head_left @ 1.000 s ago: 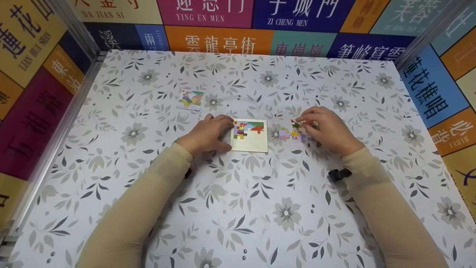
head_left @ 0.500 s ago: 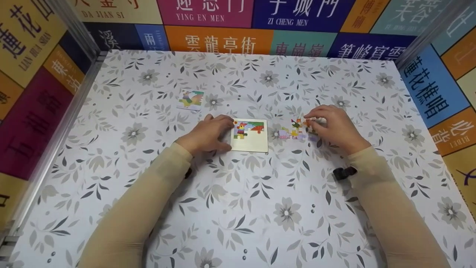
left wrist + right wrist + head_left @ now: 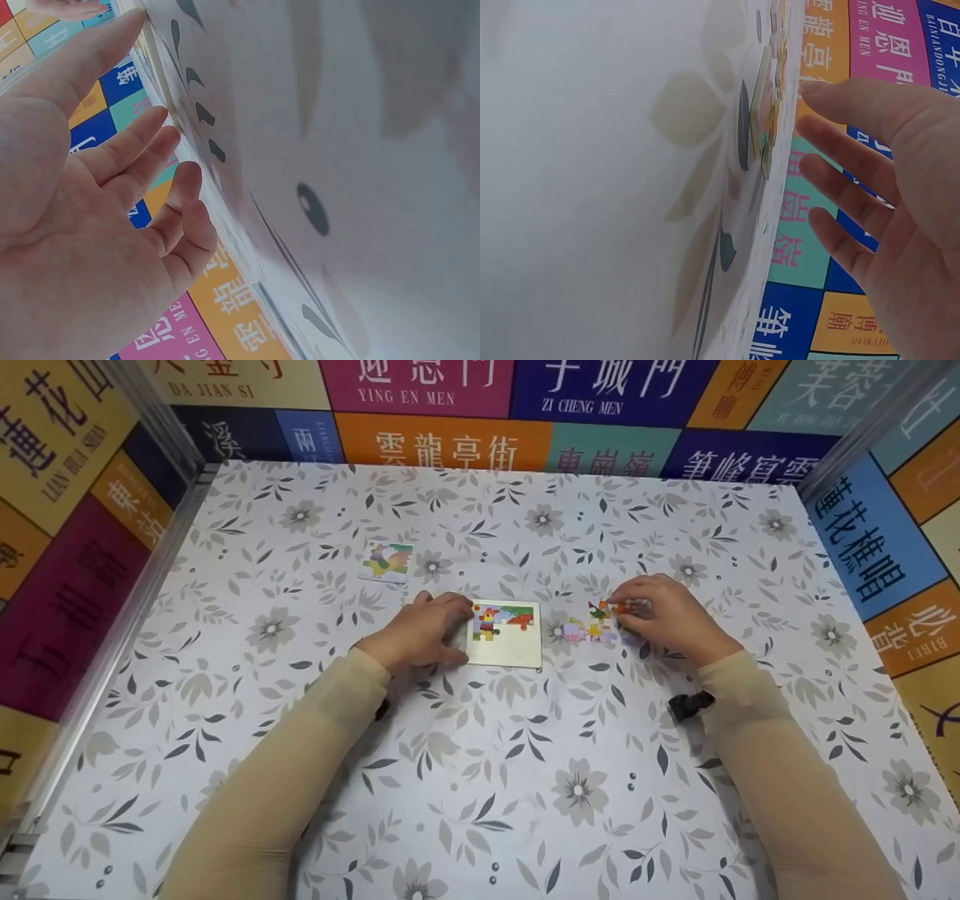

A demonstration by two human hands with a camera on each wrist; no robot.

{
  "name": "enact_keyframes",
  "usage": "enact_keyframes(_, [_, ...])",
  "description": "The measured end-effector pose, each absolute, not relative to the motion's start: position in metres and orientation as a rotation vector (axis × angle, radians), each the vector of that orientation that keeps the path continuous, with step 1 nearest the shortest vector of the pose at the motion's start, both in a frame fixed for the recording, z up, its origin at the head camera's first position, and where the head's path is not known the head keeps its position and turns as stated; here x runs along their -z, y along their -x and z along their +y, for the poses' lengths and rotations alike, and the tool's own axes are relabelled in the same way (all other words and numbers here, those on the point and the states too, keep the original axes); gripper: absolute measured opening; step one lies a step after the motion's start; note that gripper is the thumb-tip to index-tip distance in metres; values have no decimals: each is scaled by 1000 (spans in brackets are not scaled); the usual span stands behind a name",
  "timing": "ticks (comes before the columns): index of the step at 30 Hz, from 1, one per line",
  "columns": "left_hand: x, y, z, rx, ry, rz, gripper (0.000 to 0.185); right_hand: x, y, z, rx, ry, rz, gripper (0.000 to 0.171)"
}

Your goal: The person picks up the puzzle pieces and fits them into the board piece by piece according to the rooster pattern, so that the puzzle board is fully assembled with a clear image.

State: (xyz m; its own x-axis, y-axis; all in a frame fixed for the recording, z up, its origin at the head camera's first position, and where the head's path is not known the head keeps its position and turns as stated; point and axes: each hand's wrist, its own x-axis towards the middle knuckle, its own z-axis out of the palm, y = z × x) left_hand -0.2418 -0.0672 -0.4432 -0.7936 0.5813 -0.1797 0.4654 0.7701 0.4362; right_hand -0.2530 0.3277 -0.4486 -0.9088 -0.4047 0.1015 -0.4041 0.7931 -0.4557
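The right hand (image 3: pixel 664 615) has slid a little to the right over the last second, off the loose puzzle pieces (image 3: pixel 592 630), so that more of them now show on the table (image 3: pixel 480 780) at its fingertips. From half a second ago it has edged slightly back to the left, its fingertips now touching the rightmost pieces.

Both forearms, in tan sleeves, angle in from the bottom corners toward the puzzle board (image 3: pixel 504 634). The left hand (image 3: pixel 420 631) lies palm down against the board's left edge, fingers loosely bent, thumb along the near corner. The right hand (image 3: pixel 664 615) sits well off to the board's right, palm down, its fingertips (image 3: pixel 619 607) bunched together in a pinch.
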Motion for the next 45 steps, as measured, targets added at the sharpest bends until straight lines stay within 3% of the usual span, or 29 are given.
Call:
enact_keyframes(35, [442, 242, -63, -494, -804, 2662, 68, 448, 260, 312, 560, 836, 2998, 15])
enact_keyframes(45, [444, 244, -65, -482, -831, 2681, 66, 441, 253, 290, 574, 994, 2997, 15])
